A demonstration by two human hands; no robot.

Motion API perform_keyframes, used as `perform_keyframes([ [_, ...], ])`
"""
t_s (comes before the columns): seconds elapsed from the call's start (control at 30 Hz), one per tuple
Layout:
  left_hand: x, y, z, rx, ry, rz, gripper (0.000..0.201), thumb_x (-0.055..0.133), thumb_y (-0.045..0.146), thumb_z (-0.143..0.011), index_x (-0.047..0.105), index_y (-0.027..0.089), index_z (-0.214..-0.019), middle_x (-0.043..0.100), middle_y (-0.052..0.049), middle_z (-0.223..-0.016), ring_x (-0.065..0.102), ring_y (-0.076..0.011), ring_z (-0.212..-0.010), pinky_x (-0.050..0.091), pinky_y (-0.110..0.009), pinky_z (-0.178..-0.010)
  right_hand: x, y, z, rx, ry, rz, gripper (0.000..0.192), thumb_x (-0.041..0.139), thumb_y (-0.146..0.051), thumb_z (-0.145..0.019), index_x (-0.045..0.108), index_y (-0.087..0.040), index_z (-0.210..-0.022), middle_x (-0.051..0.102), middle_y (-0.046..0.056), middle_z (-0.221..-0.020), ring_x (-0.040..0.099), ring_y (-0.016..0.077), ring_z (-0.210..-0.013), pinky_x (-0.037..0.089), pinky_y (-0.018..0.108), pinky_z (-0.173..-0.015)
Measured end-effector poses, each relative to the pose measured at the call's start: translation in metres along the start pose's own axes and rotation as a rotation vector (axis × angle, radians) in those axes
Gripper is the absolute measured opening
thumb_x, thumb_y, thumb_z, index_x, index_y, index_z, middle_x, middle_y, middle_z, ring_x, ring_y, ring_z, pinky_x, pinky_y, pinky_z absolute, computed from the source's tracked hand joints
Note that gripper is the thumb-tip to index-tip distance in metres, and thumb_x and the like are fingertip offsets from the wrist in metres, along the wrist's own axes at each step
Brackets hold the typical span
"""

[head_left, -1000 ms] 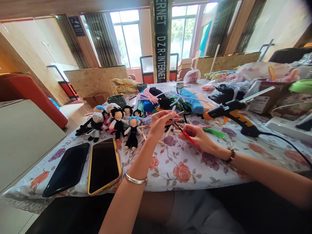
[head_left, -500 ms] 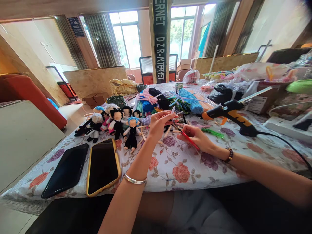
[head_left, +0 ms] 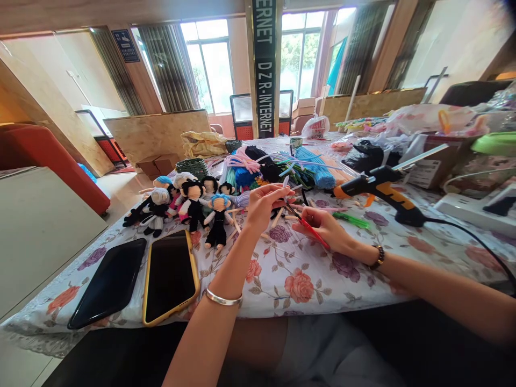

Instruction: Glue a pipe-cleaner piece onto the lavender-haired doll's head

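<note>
A pale stem [head_left: 287, 181] is pinched in the left hand [head_left: 264, 204] above the floral table [head_left: 306, 279]. Red-handled scissors [head_left: 311, 230] are gripped by the right hand [head_left: 328, 228]. Dolls [head_left: 189, 207], two phones [head_left: 171, 277] and a glue gun [head_left: 381, 191] are set around.

On the table [head_left: 306, 290], two phones [head_left: 171, 277] lie at the near left edge. Dolls [head_left: 189, 207] lie just behind the phones. The hands [head_left: 264, 207] are right of the dolls, pipe cleaners [head_left: 278, 166] behind them, and a glue gun [head_left: 382, 188] farther right.
</note>
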State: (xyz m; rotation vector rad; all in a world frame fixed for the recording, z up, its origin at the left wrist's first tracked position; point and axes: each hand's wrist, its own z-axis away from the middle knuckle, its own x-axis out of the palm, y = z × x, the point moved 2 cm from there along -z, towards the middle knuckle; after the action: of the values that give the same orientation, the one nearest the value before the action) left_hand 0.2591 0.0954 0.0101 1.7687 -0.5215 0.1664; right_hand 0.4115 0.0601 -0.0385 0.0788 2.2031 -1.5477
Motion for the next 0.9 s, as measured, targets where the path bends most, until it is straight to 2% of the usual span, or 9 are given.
perform_keyframes([
  [0.3, 0.0011, 0.0017, 0.0013, -0.011, 0.0, 0.017, 0.022, 0.079, 0.028, -0.052, 0.067, 0.014, -0.062, 0.065, -0.001, -0.065, 0.064, -0.0128, -0.064, 0.053, -0.03, -0.068, 0.0008, 0.0003, 0.0006, 0.025, -0.024, -0.041, 0.045, 0.067, -0.057, -0.07, 0.04, -0.02, -0.069, 0.037, -0.005, -0.06, 0.034, 0.0078, -0.052, 0.028, 0.023, -0.045],
  [0.6, 0.0002, -0.0008, 0.0002, -0.021, 0.005, 0.025, 0.023, 0.08, 0.028, -0.052, 0.067, 0.013, -0.063, 0.065, -0.001, -0.064, 0.064, -0.0127, -0.063, 0.053, -0.03, -0.07, 0.0001, 0.0003, 0.0001, 0.001, -0.022, -0.024, 0.046, 0.067, -0.056, -0.07, 0.039, -0.02, -0.067, 0.034, -0.006, -0.058, 0.03, 0.0067, -0.051, 0.024, 0.023, -0.045],
  [0.9, 0.001, -0.0002, 0.0006, -0.022, 0.016, 0.024, 0.023, 0.08, 0.027, -0.05, 0.066, 0.013, -0.061, 0.064, -0.001, -0.064, 0.064, -0.0125, -0.064, 0.053, -0.028, -0.067, 0.0002, 0.0001, -0.0003, 0.011, -0.038, -0.032, 0.046, 0.066, -0.057, -0.071, 0.039, -0.02, -0.068, 0.034, -0.006, -0.059, 0.032, 0.007, -0.051, 0.025, 0.023, -0.045],
])
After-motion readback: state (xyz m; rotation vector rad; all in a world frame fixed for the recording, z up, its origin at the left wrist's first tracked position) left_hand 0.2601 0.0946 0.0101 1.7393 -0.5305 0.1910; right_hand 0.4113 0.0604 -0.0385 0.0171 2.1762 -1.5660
